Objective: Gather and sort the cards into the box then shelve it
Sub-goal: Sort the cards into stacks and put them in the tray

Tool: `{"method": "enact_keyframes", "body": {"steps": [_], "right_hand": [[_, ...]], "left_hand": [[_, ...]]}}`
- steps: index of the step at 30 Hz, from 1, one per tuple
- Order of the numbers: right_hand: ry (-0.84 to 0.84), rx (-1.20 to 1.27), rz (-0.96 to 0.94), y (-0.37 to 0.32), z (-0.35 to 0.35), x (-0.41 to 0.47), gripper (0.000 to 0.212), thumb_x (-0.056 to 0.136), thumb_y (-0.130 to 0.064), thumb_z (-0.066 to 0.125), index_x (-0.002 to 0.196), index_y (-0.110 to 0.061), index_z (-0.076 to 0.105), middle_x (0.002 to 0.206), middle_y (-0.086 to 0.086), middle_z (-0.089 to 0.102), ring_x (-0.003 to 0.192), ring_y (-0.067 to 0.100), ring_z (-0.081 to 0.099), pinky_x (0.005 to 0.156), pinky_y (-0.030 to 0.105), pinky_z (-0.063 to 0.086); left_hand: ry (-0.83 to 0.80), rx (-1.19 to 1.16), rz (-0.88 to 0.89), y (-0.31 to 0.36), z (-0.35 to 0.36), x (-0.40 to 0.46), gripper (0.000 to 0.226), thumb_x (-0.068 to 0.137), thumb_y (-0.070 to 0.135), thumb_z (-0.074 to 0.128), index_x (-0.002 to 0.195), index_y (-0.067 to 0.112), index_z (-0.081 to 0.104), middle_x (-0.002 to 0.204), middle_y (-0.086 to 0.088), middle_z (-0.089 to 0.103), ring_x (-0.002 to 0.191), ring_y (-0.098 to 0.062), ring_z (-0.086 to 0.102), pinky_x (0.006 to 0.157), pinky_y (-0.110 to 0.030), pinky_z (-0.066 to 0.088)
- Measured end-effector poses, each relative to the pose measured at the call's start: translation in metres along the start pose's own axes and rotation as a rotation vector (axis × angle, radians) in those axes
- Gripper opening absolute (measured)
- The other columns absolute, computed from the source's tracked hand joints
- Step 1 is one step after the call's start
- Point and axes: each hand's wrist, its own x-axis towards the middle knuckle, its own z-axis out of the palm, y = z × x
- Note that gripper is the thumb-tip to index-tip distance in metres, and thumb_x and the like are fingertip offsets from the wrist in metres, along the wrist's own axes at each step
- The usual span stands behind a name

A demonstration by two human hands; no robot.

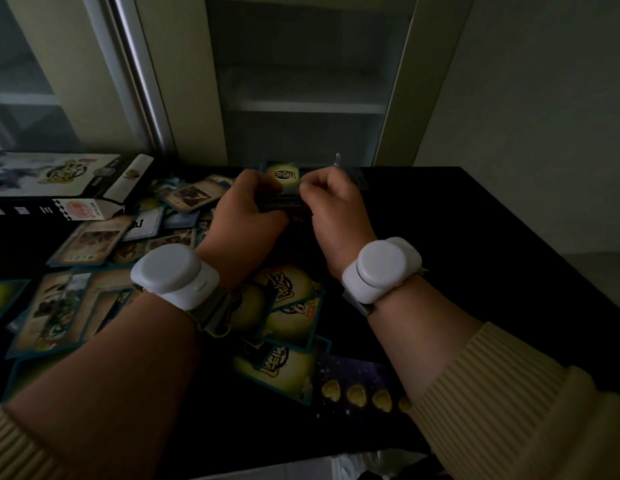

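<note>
— What were the hands doing at that moment?

— Both held one small stack of cards [282,188] just above the far edge of the black table [475,244]. The left hand [244,209] gripped it from the left, fingers curled round the edge; the right hand [331,206] pinched the right side. Its top card showed a yellow back.

— And the rest?

— Loose cards [94,299] lay scattered and overlapping over the table's left half and toward the near edge, some face up, some back up. The open box [76,181] lay on its side at the far left corner, flap out.

— How would they handle?

— Light, thin and glossy, I judged, so they would slide and fan out easily. Squeezing the stack by its long edges and tapping it square seemed safest; flat ones want lifting by a corner, without bending.
</note>
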Motion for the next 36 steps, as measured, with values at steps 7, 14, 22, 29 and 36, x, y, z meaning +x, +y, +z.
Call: {"method": "enact_keyframes", "body": {"steps": [7,14,22,29,36], "right_hand": [[-0.055,-0.061,0.002,0.0014,0.0011,-0.0002,0.006,0.092,-0.018,0.052,0.092,-0.015,0.058,0.083,0.003,0.059,0.077,0.016,0.056,0.070,0.031,0.047],[-0.043,-0.051,-0.014,0.0011,0.0014,-0.0009,0.010,0.094,-0.019,0.051,0.092,-0.013,0.058,0.082,0.008,0.058,0.077,0.020,0.056,0.071,0.036,0.049],[-0.001,-0.020,0.062,0.0007,0.0006,0.0007,0.009,0.092,-0.019,0.051,0.090,-0.014,0.059,0.084,0.009,0.059,0.085,0.028,0.058,0.082,0.046,0.050],[-0.022,-0.004,0.073,0.0012,-0.0006,0.0018,0.016,0.090,-0.010,0.046,0.094,-0.018,0.059,0.091,0.010,0.062,0.089,0.031,0.061,0.077,0.042,0.053],[-0.013,0.029,0.045,0.0004,-0.0011,0.0005,0.016,0.089,-0.006,0.047,0.095,-0.020,0.053,0.085,0.006,0.058,0.073,0.021,0.058,0.067,0.038,0.051]], "left_hand": [[-0.014,-0.048,-0.009,-0.0006,-0.0006,0.0004,0.032,0.076,0.005,0.061,0.097,0.028,0.057,0.098,-0.005,0.065,0.087,-0.024,0.066,0.077,-0.043,0.057],[-0.035,-0.071,-0.007,-0.0006,-0.0006,-0.0004,0.031,0.078,0.001,0.059,0.085,0.031,0.059,0.086,-0.009,0.069,0.076,-0.026,0.068,0.068,-0.043,0.059],[-0.042,-0.061,-0.019,-0.0024,0.0002,0.0019,0.024,0.078,-0.002,0.058,0.089,0.020,0.057,0.088,-0.015,0.067,0.077,-0.031,0.066,0.066,-0.042,0.058],[-0.061,-0.060,-0.015,-0.0001,0.0011,0.0012,0.037,0.077,-0.003,0.059,0.100,0.025,0.052,0.103,-0.010,0.065,0.088,-0.026,0.066,0.076,-0.046,0.058],[-0.011,0.009,0.000,-0.0020,0.0009,0.0018,0.031,0.076,0.002,0.061,0.097,0.022,0.053,0.091,-0.006,0.065,0.078,-0.019,0.065,0.067,-0.035,0.057]]}}
